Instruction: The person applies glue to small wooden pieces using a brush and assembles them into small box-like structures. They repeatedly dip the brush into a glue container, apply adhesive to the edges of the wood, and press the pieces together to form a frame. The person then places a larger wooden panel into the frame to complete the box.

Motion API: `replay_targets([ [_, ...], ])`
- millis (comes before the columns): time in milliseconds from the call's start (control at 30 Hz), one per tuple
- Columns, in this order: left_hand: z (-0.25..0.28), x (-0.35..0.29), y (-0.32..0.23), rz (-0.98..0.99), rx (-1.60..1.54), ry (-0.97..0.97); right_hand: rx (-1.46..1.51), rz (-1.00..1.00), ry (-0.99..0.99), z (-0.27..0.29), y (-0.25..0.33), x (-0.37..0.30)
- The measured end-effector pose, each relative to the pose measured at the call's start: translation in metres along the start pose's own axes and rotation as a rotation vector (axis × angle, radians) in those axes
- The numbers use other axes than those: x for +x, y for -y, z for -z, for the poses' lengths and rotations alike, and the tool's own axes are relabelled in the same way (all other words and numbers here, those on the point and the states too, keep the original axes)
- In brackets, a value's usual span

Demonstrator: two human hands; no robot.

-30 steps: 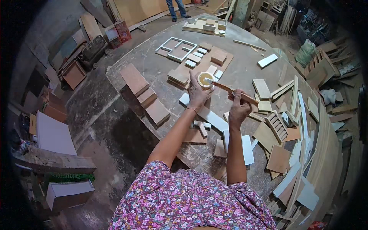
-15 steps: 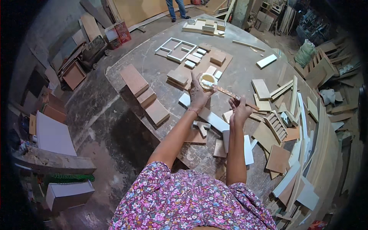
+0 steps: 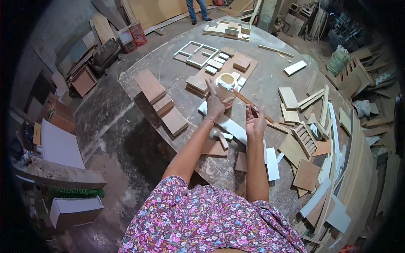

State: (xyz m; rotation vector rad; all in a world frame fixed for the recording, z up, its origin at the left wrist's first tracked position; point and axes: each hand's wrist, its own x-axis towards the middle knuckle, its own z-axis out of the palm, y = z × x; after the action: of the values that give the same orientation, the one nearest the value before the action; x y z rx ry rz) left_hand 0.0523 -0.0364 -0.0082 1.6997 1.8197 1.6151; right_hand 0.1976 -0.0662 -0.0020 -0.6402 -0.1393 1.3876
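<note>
In the head view, the cup (image 3: 228, 78) is held near the middle of the desk (image 3: 261, 63), its open mouth turned up; whether its base is borne by the desk cannot be told. By the left hand (image 3: 216, 106) the cup is gripped from the near side, its fingers wrapped about the wall. By the right hand (image 3: 256, 122) the brush (image 3: 244, 99) is held, the handle pinched between thumb and fingers; the white-coated end is laid at the near side of the cup's rim.

White drips could be let fall on the desk or on the pale strip (image 3: 233, 129) below if the brush is overloaded. The cup could be tipped if its rim is pressed hard from one side, and the brush could be rolled out of line by so light a pinch.

The desk is stained and scuffed. On it a white frame (image 3: 196, 53) is laid beyond the cup, brown blocks (image 3: 163, 103) are lined along the left edge, and a slotted rack (image 3: 304, 140) is surrounded by offcuts (image 3: 306, 174) on the right. Beyond, a person in jeans (image 3: 197, 9) is partly seen, red boxes (image 3: 137, 34) are set on the floor (image 3: 114, 168), and a green sack (image 3: 336, 59) is propped among scrap wood (image 3: 379, 120).
</note>
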Motion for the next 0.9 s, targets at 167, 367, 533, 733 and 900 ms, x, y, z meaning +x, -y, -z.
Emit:
replay_targets([
  [167,-0.003,-0.037,0.003,0.266,-0.351,-0.122,0.076,-0.091,-0.022,0.006,-0.021,0.000],
  [367,-0.003,-0.050,-0.029,0.505,-0.878,0.017,0.046,-0.118,0.008,0.008,-0.023,-0.012],
  [533,-0.004,-0.058,-0.028,0.628,-0.997,0.028,-0.057,-0.088,0.068,0.009,-0.024,-0.031],
  [733,0.021,-0.067,-0.053,0.681,-0.898,0.210,0.033,-0.418,0.308,0.022,-0.031,-0.034],
  [900,0.027,-0.077,-0.042,0.614,-0.893,0.305,0.009,-0.452,0.198,0.014,-0.028,-0.039],
])
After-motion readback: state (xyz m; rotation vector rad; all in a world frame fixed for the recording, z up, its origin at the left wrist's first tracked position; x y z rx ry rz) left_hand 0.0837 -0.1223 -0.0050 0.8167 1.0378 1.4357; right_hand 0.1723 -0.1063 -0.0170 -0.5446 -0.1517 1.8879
